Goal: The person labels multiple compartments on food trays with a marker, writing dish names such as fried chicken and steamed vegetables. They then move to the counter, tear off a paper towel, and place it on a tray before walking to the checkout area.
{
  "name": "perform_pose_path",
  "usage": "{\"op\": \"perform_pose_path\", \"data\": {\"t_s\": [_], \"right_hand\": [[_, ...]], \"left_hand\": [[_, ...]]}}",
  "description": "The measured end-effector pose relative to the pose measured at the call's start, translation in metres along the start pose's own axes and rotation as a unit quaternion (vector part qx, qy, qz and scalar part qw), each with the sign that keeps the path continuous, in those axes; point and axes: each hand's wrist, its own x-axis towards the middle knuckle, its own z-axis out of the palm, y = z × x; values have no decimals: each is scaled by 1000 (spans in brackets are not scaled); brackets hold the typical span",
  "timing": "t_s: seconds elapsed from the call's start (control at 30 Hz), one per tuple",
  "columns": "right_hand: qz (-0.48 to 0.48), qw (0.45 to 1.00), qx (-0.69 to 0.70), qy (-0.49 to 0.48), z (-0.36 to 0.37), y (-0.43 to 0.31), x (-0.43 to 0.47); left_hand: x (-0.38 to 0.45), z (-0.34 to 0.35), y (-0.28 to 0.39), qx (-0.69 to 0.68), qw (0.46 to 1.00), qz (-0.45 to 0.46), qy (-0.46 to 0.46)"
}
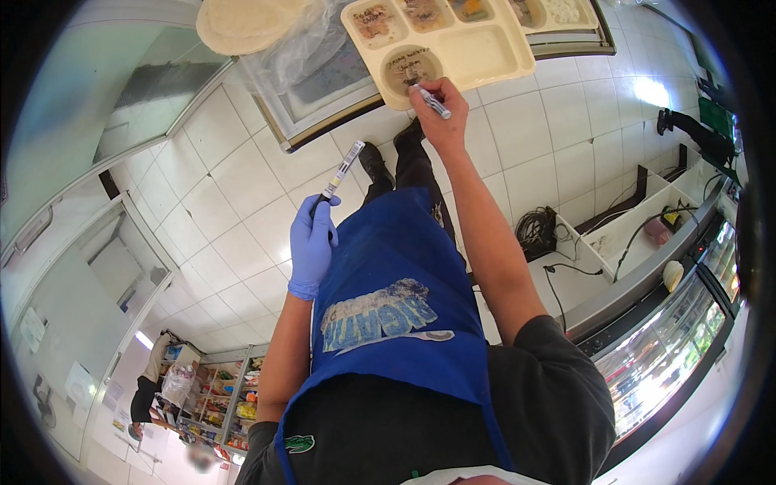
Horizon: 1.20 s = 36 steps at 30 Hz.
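Note:
My right hand point(444, 115), bare, grips a white marker pen point(433, 102), its tip down at a round compartment of a cream compartment tray point(488, 51). Clear film seems to cover this tray, with dark handwriting over the round compartment and over some of the food portions. The large compartment beside it looks bare. In my left hand point(312, 242), which wears a blue disposable glove, a second marker point(341, 173) points up and away from the tray. Dark parts of it show between the gloved fingers. The tip of the right marker is hidden by my fingers.
A second cream tray point(567, 15) with food lies beyond the first, on a glass-topped chest point(339, 97). Flatbreads point(245, 21) and a clear plastic bag point(297, 54) lie at the left. Coiled cables point(536, 233) and a display case point(667, 351) are at right. Other people point(145, 394) stand farther off.

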Motion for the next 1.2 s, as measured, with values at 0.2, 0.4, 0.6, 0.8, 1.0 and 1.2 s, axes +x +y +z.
{"op": "perform_pose_path", "data": {"t_s": [0.2, 0.4, 0.6, 0.8, 1.0, 1.2], "right_hand": [[9, 1000, -13, -4, -1, 3, 0], [-20, 999, 8, 23, 1, 0, 2], [-6, 999, -1, 31, -1, 4, 1], [-18, 999, 1, 45, 2, 4, 3], [142, 975, 152, -73, -39, -70, -40], [205, 887, 291, -295, -81, -158, -108]], "left_hand": [[0, -1, 0, 1, 1000, 11, 9], [0, -3, -1, 4, 999, 19, 31], [-1, -3, -2, 9, 999, 25, 38], [-1, -4, 0, 7, 999, 27, 30], [0, -2, 14, -26, 997, 64, 15], [10, 12, 38, -82, 989, 124, -30]]}}
